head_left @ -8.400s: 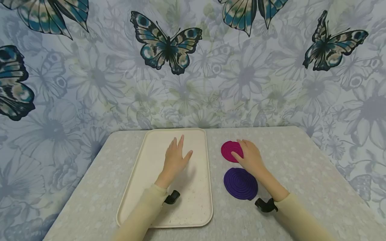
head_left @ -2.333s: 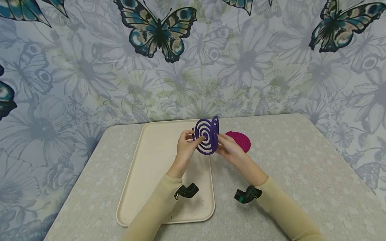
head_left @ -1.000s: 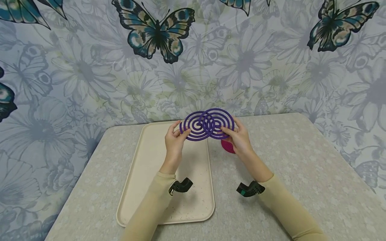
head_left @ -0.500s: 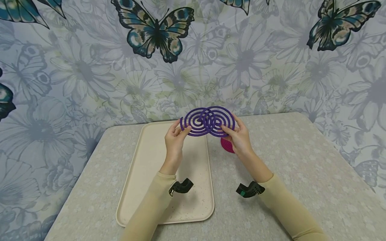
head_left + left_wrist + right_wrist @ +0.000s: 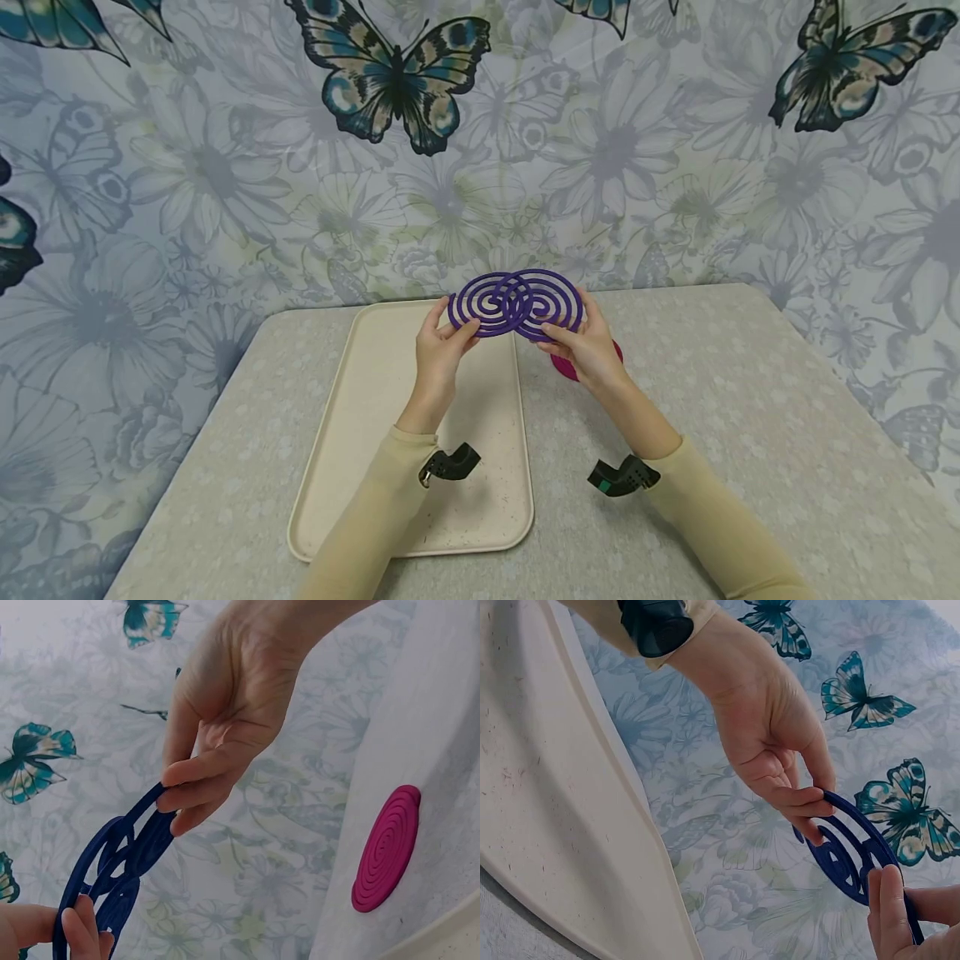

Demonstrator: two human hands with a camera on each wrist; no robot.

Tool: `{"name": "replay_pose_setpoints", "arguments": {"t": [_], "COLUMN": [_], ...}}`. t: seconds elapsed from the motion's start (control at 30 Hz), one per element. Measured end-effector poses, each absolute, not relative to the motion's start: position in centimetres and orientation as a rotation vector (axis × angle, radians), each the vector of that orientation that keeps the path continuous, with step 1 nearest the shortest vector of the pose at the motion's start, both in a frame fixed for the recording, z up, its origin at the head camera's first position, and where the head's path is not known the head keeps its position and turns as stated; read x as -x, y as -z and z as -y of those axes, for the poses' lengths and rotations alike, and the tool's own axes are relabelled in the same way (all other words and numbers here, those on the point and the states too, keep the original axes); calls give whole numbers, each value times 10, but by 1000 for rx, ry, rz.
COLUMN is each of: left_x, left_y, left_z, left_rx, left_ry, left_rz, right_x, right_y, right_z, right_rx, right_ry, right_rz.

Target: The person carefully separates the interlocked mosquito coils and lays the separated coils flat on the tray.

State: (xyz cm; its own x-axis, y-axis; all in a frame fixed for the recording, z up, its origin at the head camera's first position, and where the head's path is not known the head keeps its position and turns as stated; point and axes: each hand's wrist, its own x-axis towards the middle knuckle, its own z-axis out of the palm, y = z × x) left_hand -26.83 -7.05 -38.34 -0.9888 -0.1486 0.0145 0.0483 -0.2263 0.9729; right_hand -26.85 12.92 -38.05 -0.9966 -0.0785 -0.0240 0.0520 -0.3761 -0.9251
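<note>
A purple spiral trivet, spread into two overlapping coils, is held up above the far part of the table. My left hand pinches its left coil between thumb and fingers. The right coil is pinched by my right hand, thumb on the near face. Seen from the left wrist, the trivet is nearly edge-on, stretched between both hands. A similar magenta spiral trivet lies flat on the table behind my right hand, partly hidden in the head view; the left wrist view shows its whole disc.
A cream rectangular tray with a raised rim lies on the left half of the table, under my left forearm. Dark specks dot its near part. The pale patterned table ends at a butterfly-print wall.
The purple trivet lay as a flat disc on the table; both hands now hold it up and spread apart. Over the last half second it tips slightly flatter, and more of the magenta one shows.
</note>
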Motion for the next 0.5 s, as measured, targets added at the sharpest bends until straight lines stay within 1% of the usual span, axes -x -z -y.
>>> {"name": "replay_pose_setpoints", "arguments": {"t": [0.23,0.5], "left_x": [271,276], "left_y": [378,374], "left_z": [78,94], "left_rx": [-169,-231], "left_ry": [2313,2284], "left_rz": [1893,1922], "right_x": [270,274], "right_y": [380,377], "right_z": [-136,-147], "right_rx": [101,85], "right_ry": [2466,2382], "right_rz": [-1790,-1848]}}
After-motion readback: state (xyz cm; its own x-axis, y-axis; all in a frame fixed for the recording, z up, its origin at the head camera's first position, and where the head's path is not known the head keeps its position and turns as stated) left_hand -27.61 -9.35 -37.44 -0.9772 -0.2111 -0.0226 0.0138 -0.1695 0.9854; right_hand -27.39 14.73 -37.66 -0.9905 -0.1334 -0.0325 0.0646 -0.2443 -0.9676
